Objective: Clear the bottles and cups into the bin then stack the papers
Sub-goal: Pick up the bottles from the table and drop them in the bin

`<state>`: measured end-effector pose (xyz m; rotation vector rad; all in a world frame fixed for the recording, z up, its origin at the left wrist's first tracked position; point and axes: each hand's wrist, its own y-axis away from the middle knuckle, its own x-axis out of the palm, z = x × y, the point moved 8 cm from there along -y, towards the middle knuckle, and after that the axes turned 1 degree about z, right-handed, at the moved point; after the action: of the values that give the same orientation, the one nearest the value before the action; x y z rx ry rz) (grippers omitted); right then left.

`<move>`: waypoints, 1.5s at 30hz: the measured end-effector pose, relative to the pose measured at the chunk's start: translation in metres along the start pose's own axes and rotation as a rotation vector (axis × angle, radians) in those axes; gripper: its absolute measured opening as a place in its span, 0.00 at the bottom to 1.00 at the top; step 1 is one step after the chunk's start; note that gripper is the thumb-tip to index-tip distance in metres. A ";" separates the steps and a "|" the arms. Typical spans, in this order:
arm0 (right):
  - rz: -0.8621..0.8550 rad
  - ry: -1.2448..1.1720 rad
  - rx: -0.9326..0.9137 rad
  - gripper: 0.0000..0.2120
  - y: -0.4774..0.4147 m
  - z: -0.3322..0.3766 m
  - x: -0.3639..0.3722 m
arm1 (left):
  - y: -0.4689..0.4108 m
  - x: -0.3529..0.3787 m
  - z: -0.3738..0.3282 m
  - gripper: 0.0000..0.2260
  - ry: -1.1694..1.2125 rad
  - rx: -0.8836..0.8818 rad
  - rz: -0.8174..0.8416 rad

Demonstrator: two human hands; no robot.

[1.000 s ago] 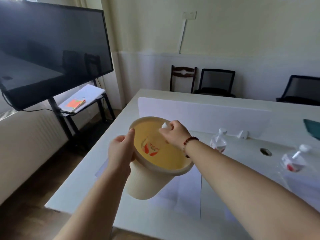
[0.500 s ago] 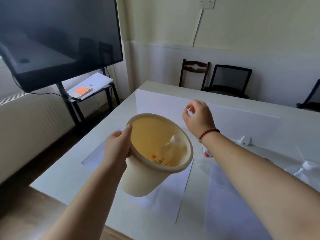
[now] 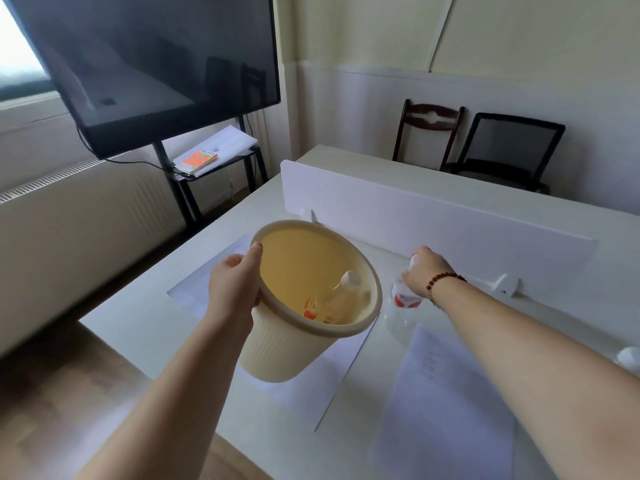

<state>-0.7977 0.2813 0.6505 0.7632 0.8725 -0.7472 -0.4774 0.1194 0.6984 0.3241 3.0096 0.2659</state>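
Observation:
My left hand [image 3: 235,289] grips the rim of a cream plastic bin [image 3: 287,355] and holds it tilted above the white table [image 3: 145,327]. Inside the bin lies a clear bottle with a white cap [image 3: 341,294]. Just right of the bin stands a second clear bottle with a red label [image 3: 403,303], and my right hand [image 3: 424,273] is closed over its top. Sheets of paper lie on the table: one at the left [image 3: 204,282], one under the bin [image 3: 325,386], one at the right [image 3: 446,410]. A white cap of another bottle [image 3: 628,356] peeks past my right forearm.
A white divider panel [image 3: 415,216] runs across the table behind the bottles. A large dark screen on a stand [image 3: 156,64] is at the left, with a shelf of books [image 3: 207,157]. Two chairs [image 3: 485,147] stand by the far wall.
The bottle my right hand held over the bin was let go and now lies inside. The right hand then moved right and down onto the top of the second bottle.

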 end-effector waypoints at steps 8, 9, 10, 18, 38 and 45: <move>-0.582 -0.478 -0.184 0.17 0.043 0.041 -0.094 | 0.015 -0.003 -0.014 0.11 -0.024 0.032 0.029; -0.659 -0.560 -0.219 0.17 0.053 0.046 -0.108 | 0.016 -0.004 -0.017 0.12 -0.019 0.032 0.035; -0.721 -0.647 -0.261 0.16 0.063 0.052 -0.121 | 0.017 -0.005 -0.020 0.13 -0.016 0.032 0.041; -0.734 -0.908 -0.487 0.08 0.135 0.086 -0.154 | 0.025 -0.012 -0.028 0.14 0.017 0.037 0.091; -0.466 -0.374 -0.281 0.14 0.179 -0.004 -0.093 | 0.092 0.048 -0.012 0.13 0.021 0.055 0.420; -0.370 0.034 0.339 0.30 0.154 -0.161 -0.135 | 0.120 0.065 -0.011 0.15 -0.031 0.091 0.379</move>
<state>-0.7929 0.5263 0.7393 0.9259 0.9428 -1.2346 -0.5178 0.2475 0.7258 0.9002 2.9134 0.1505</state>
